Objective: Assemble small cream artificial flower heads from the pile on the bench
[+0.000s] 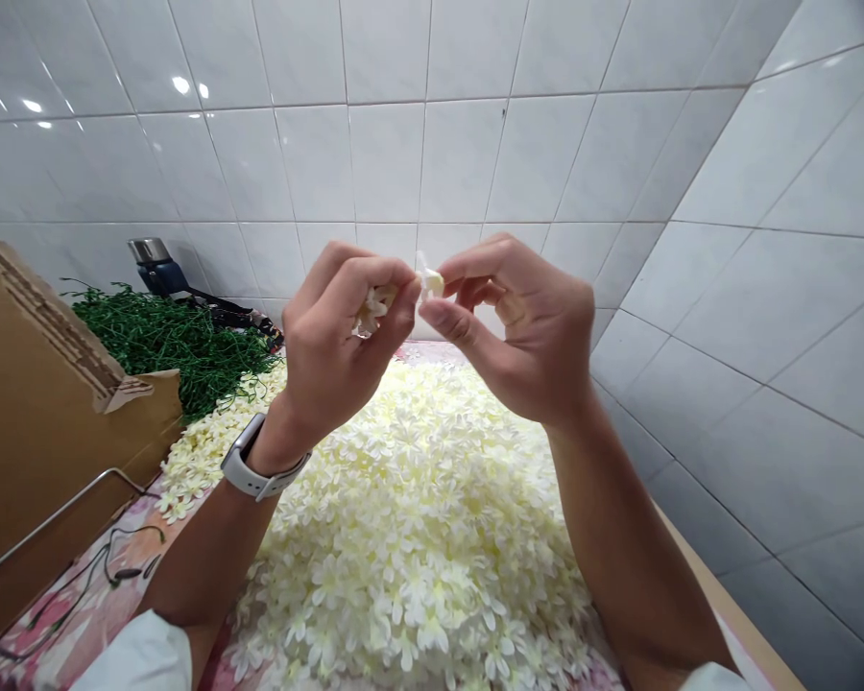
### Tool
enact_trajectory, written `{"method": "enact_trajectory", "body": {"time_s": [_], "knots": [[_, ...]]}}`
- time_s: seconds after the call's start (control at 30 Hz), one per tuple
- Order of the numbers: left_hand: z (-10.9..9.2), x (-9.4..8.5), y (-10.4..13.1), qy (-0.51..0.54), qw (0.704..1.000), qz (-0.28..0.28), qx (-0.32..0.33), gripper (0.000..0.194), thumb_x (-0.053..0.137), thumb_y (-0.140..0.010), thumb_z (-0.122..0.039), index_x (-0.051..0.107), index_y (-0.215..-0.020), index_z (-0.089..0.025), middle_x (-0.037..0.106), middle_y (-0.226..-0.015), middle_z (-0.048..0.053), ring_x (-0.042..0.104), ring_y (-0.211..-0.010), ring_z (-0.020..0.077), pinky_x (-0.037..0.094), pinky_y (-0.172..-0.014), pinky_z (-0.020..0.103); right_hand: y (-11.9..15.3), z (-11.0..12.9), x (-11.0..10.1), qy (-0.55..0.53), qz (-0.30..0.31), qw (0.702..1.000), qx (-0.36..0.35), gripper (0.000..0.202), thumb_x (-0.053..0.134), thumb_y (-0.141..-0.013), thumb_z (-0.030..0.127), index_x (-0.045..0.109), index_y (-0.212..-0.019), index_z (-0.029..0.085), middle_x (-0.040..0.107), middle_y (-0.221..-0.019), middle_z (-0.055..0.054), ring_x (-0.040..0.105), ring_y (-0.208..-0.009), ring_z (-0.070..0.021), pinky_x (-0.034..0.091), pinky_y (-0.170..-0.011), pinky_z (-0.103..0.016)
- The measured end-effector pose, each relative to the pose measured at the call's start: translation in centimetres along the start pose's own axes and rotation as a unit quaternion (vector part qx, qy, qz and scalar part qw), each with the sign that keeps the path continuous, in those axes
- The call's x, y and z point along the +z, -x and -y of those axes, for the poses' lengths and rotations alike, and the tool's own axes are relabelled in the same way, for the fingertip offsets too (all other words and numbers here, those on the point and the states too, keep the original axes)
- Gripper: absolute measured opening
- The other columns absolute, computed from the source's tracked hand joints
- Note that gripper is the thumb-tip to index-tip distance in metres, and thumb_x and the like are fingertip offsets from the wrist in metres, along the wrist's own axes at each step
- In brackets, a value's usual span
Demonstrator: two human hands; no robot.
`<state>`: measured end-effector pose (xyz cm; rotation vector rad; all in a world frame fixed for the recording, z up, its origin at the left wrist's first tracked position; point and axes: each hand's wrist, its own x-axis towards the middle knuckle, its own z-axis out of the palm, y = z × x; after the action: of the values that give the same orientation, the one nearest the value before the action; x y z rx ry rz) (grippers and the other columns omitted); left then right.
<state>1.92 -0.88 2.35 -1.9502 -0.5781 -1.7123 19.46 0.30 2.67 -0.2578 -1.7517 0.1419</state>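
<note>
Both my hands are raised over a large heap of pale yellow-white artificial flowers [418, 518]. My left hand [346, 336], with a watch [249, 461] on its wrist, is closed around several white flowers [372, 309], partly hidden in its curled fingers. Thumb and forefinger of my right hand [522, 331] pinch a small white flower [432, 283] between the two hands. My left fingertips touch that flower too.
A pile of green plastic stems [173, 336] lies at the back left, with a dark blue flask [156, 267] behind it. On the left stands a cardboard box [50, 403]; a thin black cable [101, 557] lies beside it. White tiled walls [461, 154] rise behind and on the right.
</note>
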Motion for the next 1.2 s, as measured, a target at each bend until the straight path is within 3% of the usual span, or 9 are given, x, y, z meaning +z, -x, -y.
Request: {"method": "enact_trajectory", "body": {"time_s": [0.13, 0.27, 0.5, 0.7, 0.87, 1.0, 1.2], "knots": [[-0.1, 0.0, 0.1, 0.017, 0.999, 0.026, -0.024, 0.008, 0.063, -0.098, -0.034, 0.064, -0.096, -0.026, 0.065, -0.087, 0.001, 0.061, -0.075, 0.0119, 0.052, -0.066, 0.029, 0.1, -0.1, 0.2, 0.081, 0.010, 0.996, -0.038, 0.017, 0.067, -0.097, 0.040, 0.070, -0.095, 0.022, 0.067, -0.087, -0.002, 0.062, -0.074, -0.0145, 0.056, -0.064, -0.032], [0.1, -0.1, 0.0, 0.013, 1.000, 0.013, -0.010, 0.004, 0.065, -0.097, -0.029, 0.064, -0.096, -0.026, 0.063, -0.085, -0.001, 0.060, -0.073, 0.0098, 0.050, -0.066, 0.027, 0.3, -0.5, 0.4, 0.096, -0.036, 0.994, -0.035, 0.010, 0.068, -0.095, 0.031, 0.065, -0.104, 0.026, 0.067, -0.090, -0.002, 0.063, -0.076, -0.0165, 0.057, -0.066, -0.035], [0.6, 0.2, 0.1, -0.014, 0.999, -0.007, -0.034, 0.013, 0.064, -0.098, -0.035, 0.062, -0.093, -0.024, 0.063, -0.083, -0.001, 0.060, -0.071, 0.0096, 0.051, -0.066, 0.027, 0.5, -0.4, 0.9, 0.147, -0.115, 0.979, -0.079, 0.012, 0.068, -0.094, 0.027, 0.057, -0.091, 0.028, 0.062, -0.084, -0.001, 0.059, -0.071, -0.0170, 0.055, -0.059, -0.035], [0.4, 0.1, 0.1, 0.023, 0.999, 0.020, -0.013, 0.006, 0.065, -0.098, -0.030, 0.063, -0.095, -0.024, 0.065, -0.086, -0.001, 0.062, -0.075, 0.0101, 0.052, -0.067, 0.026, 0.3, -0.1, 0.8, 0.167, -0.056, 0.978, -0.108, 0.006, 0.067, -0.095, 0.027, 0.066, -0.090, 0.022, 0.067, -0.082, -0.002, 0.063, -0.070, -0.0153, 0.056, -0.059, -0.033], [0.3, 0.0, 0.0, 0.024, 0.999, 0.024, -0.005, 0.005, 0.066, -0.097, -0.028, 0.063, -0.096, -0.024, 0.064, -0.084, -0.002, 0.061, -0.073, 0.0094, 0.051, -0.067, 0.026, 0.1, -0.2, 0.8, 0.155, -0.053, 0.979, -0.118, 0.008, 0.063, -0.097, 0.020, 0.066, -0.090, 0.021, 0.066, -0.080, -0.001, 0.062, -0.069, -0.0132, 0.054, -0.060, -0.030], [0.4, -0.2, -0.2, -0.007, 1.000, 0.022, -0.008, 0.005, 0.065, -0.097, -0.029, 0.064, -0.095, -0.025, 0.064, -0.083, -0.002, 0.061, -0.072, 0.0101, 0.051, -0.066, 0.027, -0.1, -0.1, 0.4, 0.166, -0.052, 0.980, -0.098, 0.011, 0.061, -0.097, 0.016, 0.064, -0.088, 0.023, 0.065, -0.081, -0.002, 0.059, -0.070, -0.0152, 0.053, -0.061, -0.033], [1.2, -1.2, -0.7, -0.059, 0.997, 0.033, -0.036, 0.010, 0.063, -0.098, -0.032, 0.065, -0.090, -0.026, 0.065, -0.081, 0.000, 0.060, -0.071, 0.0126, 0.052, -0.066, 0.030, -0.3, -0.7, -0.8, 0.201, -0.114, 0.972, -0.040, 0.015, 0.063, -0.097, 0.029, 0.063, -0.082, 0.026, 0.063, -0.077, -0.002, 0.058, -0.068, -0.0171, 0.052, -0.060, -0.035]]}}
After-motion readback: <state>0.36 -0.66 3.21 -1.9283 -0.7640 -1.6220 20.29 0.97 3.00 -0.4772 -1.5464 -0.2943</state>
